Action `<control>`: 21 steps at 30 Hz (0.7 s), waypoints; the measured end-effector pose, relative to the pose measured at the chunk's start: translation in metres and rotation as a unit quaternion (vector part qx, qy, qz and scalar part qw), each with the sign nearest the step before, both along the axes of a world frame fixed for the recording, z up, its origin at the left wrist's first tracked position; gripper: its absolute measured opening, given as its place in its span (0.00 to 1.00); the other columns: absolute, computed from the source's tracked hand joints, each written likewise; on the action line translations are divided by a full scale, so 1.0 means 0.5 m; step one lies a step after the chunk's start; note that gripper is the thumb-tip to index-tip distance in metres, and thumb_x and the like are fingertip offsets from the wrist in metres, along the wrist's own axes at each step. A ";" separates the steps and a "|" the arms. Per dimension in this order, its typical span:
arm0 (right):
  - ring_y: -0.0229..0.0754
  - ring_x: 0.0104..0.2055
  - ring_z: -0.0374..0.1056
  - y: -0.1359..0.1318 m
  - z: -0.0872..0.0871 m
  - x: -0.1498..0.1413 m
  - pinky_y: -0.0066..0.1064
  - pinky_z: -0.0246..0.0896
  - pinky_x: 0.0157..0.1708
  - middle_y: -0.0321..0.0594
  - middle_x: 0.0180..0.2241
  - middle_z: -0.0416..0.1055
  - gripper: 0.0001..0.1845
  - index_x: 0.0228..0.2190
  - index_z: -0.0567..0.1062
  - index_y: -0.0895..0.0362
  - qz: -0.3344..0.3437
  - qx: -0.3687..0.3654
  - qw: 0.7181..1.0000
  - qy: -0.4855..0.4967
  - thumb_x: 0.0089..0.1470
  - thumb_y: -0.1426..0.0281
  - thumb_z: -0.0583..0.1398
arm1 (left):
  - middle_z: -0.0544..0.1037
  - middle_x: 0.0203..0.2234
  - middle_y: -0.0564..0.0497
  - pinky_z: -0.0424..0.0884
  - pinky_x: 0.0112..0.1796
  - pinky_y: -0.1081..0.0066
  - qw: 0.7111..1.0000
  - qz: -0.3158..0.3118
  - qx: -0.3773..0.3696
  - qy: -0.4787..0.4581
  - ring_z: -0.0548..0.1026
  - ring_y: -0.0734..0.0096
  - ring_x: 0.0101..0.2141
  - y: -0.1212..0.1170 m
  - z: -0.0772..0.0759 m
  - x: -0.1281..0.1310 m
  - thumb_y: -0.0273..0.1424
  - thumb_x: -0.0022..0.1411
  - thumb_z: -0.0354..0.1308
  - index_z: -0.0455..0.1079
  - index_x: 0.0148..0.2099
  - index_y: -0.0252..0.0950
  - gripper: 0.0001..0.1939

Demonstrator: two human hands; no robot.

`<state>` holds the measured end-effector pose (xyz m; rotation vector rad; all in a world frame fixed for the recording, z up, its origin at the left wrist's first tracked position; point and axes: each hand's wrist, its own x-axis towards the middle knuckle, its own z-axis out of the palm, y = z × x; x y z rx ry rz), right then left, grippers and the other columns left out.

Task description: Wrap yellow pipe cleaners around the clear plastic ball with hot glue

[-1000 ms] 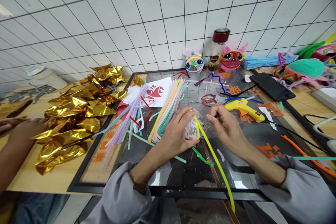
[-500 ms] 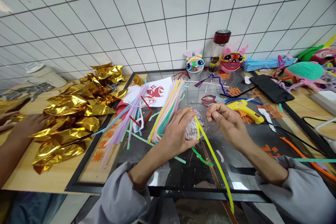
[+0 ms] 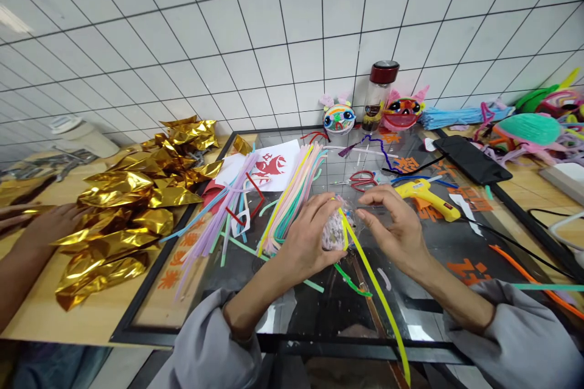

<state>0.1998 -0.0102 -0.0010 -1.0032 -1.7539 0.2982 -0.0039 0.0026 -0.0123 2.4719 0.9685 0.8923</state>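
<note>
My left hand (image 3: 308,240) is wrapped around a small ball (image 3: 334,232) of pale, speckled material held above the dark glass mat (image 3: 410,292). A long yellow-green pipe cleaner (image 3: 374,285) runs from the top of the ball down toward me. Just right of the ball, my right hand (image 3: 395,228) is near its upper edge, with thumb and forefinger pinched together. What they pinch is too small to make out. A green pipe cleaner scrap (image 3: 349,279) lies under my hands.
A fan of pastel pipe cleaners (image 3: 292,191) lies left of my hands. Behind are red scissors (image 3: 362,178), a yellow glue gun (image 3: 424,194), a red-capped jar (image 3: 378,94) and two masks. Gold foil (image 3: 132,194) covers the left table, where another person's hand (image 3: 50,225) rests.
My right hand has come closer to the ball and its fingers have drawn into a finer pinch. My left hand keeps its hold on the ball. The view tilted slightly.
</note>
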 end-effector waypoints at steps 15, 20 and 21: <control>0.49 0.46 0.67 0.003 -0.022 -0.006 0.41 0.60 0.41 0.48 0.44 0.75 0.20 0.48 0.74 0.56 -0.052 0.172 0.960 -0.214 0.58 0.82 0.53 | 0.63 0.62 0.36 0.62 0.62 0.45 1.000 -0.008 -0.009 -0.004 0.62 0.46 0.64 0.003 -0.008 -0.004 0.32 0.49 0.72 0.53 0.66 0.39 0.46; 0.48 0.45 0.67 0.001 -0.020 -0.008 0.40 0.60 0.41 0.48 0.43 0.75 0.17 0.46 0.75 0.56 -0.056 0.171 0.957 -0.227 0.60 0.81 0.53 | 0.64 0.62 0.36 0.61 0.63 0.46 1.000 -0.005 -0.009 -0.006 0.62 0.47 0.64 0.002 -0.006 -0.003 0.31 0.50 0.72 0.54 0.65 0.39 0.45; 0.48 0.45 0.67 0.001 -0.019 -0.008 0.41 0.60 0.42 0.49 0.43 0.75 0.17 0.46 0.75 0.57 -0.056 0.173 0.956 -0.229 0.60 0.81 0.53 | 0.64 0.62 0.36 0.62 0.63 0.46 1.000 -0.005 -0.008 -0.006 0.62 0.47 0.64 0.001 -0.005 -0.003 0.31 0.50 0.72 0.55 0.65 0.38 0.44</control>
